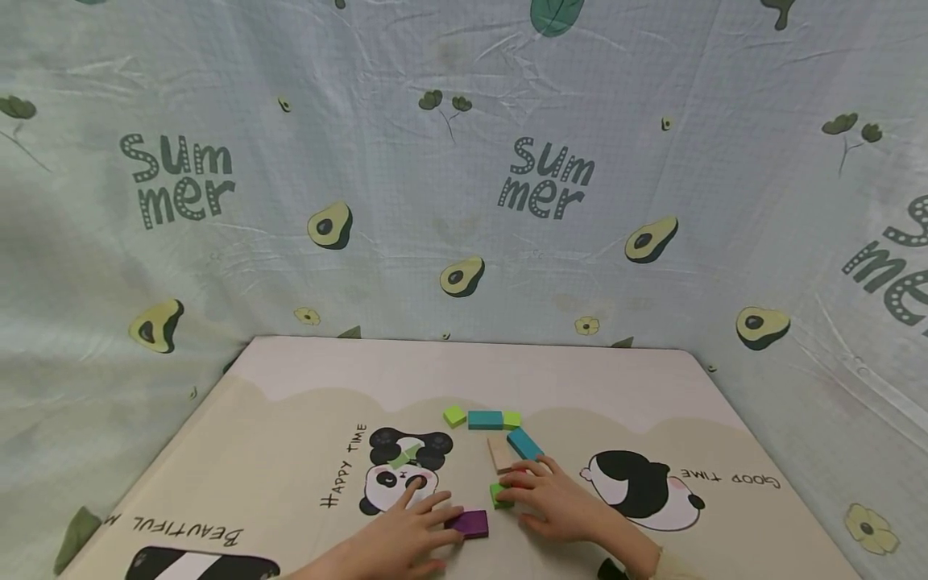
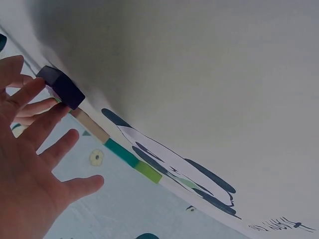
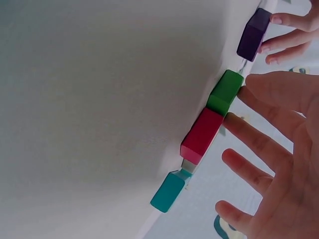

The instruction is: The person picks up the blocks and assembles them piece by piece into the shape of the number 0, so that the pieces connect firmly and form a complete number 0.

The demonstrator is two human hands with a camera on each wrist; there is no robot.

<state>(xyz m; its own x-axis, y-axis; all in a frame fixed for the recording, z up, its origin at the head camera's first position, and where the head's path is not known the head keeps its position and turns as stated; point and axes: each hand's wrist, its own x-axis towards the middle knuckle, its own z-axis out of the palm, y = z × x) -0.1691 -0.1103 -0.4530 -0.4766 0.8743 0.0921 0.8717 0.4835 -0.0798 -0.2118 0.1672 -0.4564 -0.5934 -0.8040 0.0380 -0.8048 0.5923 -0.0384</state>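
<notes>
My left hand [image 1: 408,533] reaches in from the lower left with its fingers spread, and its fingertips touch the side of a purple block [image 1: 473,524]. To the right, my right hand [image 1: 560,504] has its fingers extended over a green block [image 1: 497,496] and a red block [image 3: 201,135]. Its fingertips rest against the green block and near the red one, which is mostly hidden under the fingers in the head view. Green and red stand end to end in the right wrist view, with purple slightly apart from them.
Beyond the right hand lie a plain wood block [image 1: 501,454], a tilted blue block [image 1: 524,444], another blue block [image 1: 485,420] and two lime blocks, one the lime cube [image 1: 454,416]. They form a curve on the printed table [image 1: 290,451]. A patterned curtain [image 1: 391,266] hangs behind.
</notes>
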